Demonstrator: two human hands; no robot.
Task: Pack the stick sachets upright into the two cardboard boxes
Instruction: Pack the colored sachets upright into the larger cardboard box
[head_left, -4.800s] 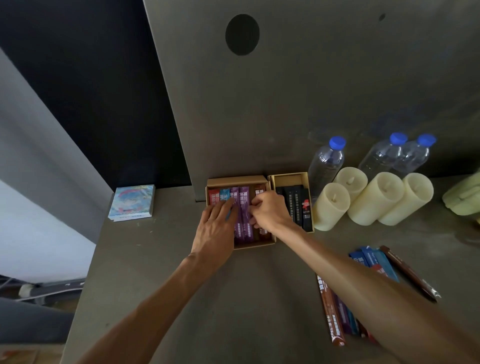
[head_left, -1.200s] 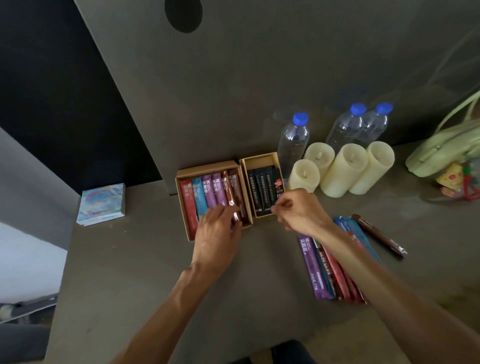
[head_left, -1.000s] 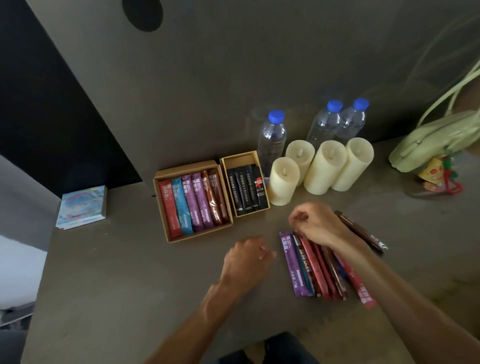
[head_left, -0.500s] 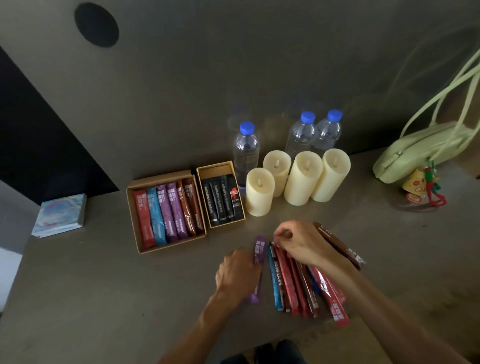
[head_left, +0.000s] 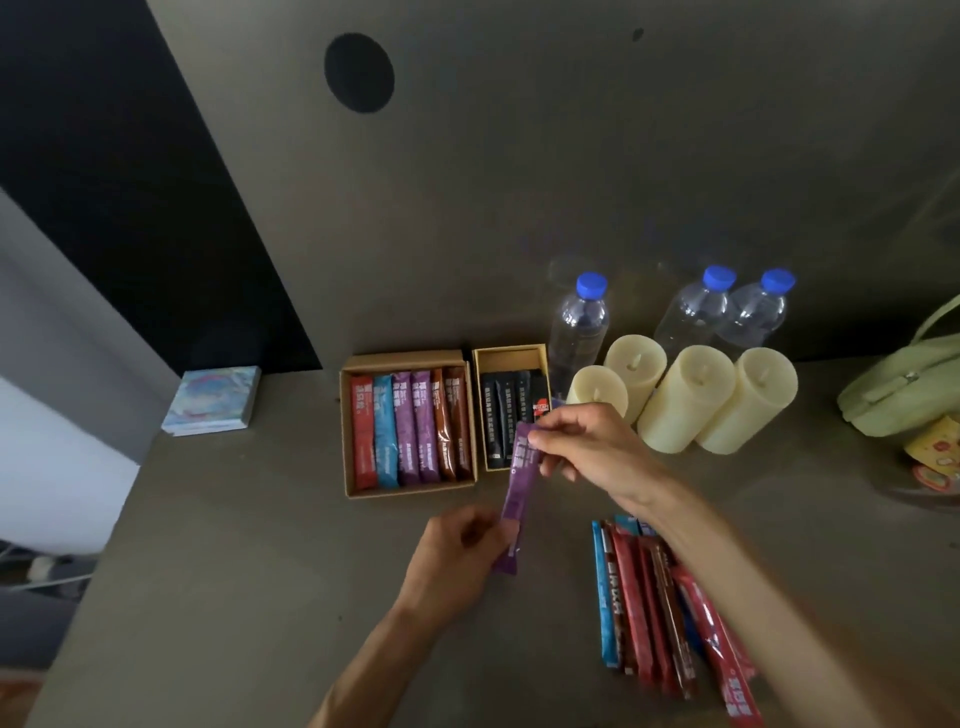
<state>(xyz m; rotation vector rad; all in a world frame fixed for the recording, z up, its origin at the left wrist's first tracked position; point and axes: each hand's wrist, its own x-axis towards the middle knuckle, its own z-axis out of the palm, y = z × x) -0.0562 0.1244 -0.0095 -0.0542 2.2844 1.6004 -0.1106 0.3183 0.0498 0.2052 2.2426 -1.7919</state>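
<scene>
A purple stick sachet (head_left: 517, 493) is held above the grey table (head_left: 249, 582), on the near side of the two boxes, tilted with its top end farther away. The right hand (head_left: 587, 449) pinches that top end between thumb and fingertips. The left hand (head_left: 452, 561) grips the bottom end with curled fingers, though whether the tip touches the tabletop is hard to tell. Beyond it sits the larger brown cardboard box (head_left: 408, 359), filled with a row of red, blue, purple and brown sachets (head_left: 410, 431). Just beside it on the right is the smaller brown cardboard box (head_left: 511, 353) with black sachets (head_left: 506, 415). A loose pile of red, blue and brown stick sachets (head_left: 639, 597) lies at the near right, partly under the right forearm. Four cream pillar candles (head_left: 685, 397) and three clear blue-capped plastic bottles (head_left: 579, 332) stand at the far right, with a pale green bag (head_left: 904, 389) right of them. A small pastel-printed square box (head_left: 213, 400) sits at the far left.
</scene>
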